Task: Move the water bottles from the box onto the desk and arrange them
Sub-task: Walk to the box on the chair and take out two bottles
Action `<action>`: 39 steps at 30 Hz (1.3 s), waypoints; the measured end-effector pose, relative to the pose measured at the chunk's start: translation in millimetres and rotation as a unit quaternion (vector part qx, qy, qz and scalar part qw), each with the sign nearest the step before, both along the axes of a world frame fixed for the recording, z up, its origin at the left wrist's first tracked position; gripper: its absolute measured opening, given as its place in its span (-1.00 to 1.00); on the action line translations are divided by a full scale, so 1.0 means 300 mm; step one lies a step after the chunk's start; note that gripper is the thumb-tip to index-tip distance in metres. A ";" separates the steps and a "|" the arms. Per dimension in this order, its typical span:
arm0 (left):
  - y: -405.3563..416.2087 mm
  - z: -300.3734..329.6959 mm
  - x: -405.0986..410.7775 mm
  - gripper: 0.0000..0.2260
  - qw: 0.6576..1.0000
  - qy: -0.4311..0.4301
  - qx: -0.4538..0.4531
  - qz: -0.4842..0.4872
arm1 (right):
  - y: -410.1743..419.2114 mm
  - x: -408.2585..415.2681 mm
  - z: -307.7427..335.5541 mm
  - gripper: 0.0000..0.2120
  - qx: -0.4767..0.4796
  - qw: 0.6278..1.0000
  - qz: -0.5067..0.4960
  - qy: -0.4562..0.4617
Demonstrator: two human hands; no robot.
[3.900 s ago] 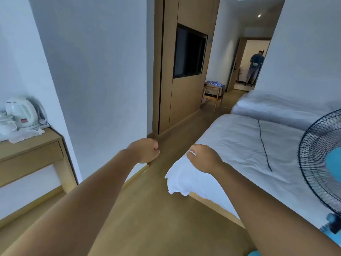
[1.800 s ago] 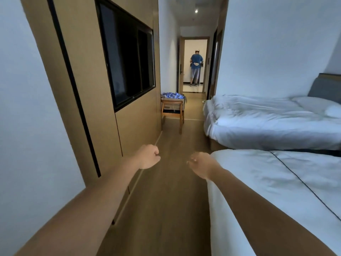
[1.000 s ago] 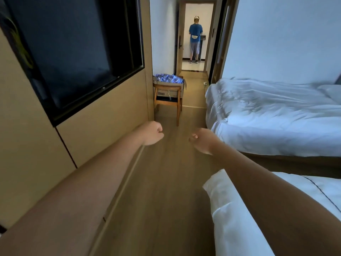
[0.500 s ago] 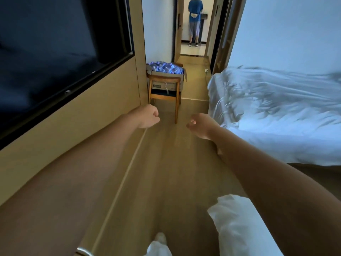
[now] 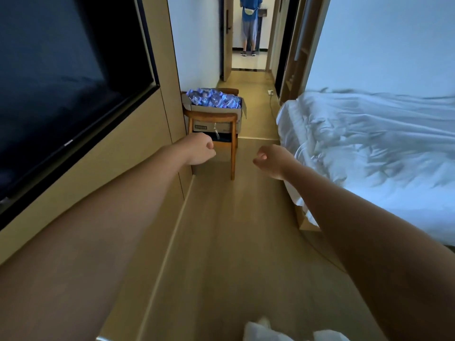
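Observation:
A cardboard box (image 5: 216, 120) sits on a wooden chair (image 5: 211, 143) against the left wall, a short way ahead. It is full of clear blue-tinted water bottles (image 5: 214, 99) lying packed together. My left hand (image 5: 200, 148) is stretched out in front of the chair, curled into a fist with nothing in it. My right hand (image 5: 272, 161) is out beside it, fingers curled, also holding nothing. Both hands are still short of the box. The desk is out of view.
A wall panel with a dark TV screen (image 5: 61, 89) runs along the left. A bed with white bedding (image 5: 374, 153) lines the right. A wooden floor aisle (image 5: 221, 242) runs between them. A person (image 5: 250, 23) stands in the far doorway.
I have walked down the aisle from the desk end of the room; the chair with the box has come much closer. Both hands have stayed curled and held out in front.

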State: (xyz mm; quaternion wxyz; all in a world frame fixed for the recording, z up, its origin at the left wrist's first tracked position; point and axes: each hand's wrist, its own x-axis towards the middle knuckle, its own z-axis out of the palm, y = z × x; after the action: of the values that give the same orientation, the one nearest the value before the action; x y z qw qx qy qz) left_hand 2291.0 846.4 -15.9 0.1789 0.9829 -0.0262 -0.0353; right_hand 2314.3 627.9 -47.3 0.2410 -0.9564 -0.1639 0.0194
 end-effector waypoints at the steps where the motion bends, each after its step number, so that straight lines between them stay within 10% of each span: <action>1: 0.009 -0.006 0.069 -0.79 1.000 0.001 0.001 -0.001 | 0.007 0.069 -0.005 -0.90 -0.001 1.000 0.002 -0.001; 39: 0.495 -0.171 2.664 -0.76 0.996 0.039 0.001 0.078 | 0.487 2.681 -0.146 -0.69 -0.065 0.996 0.035 0.040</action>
State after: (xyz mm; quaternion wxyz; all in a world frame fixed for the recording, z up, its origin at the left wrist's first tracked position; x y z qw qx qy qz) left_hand 3090.1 995.1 -67.2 0.1814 0.9799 0.0579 -0.0599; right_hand 3118.7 774.1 -91.0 0.1836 -0.9623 -0.1855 0.0763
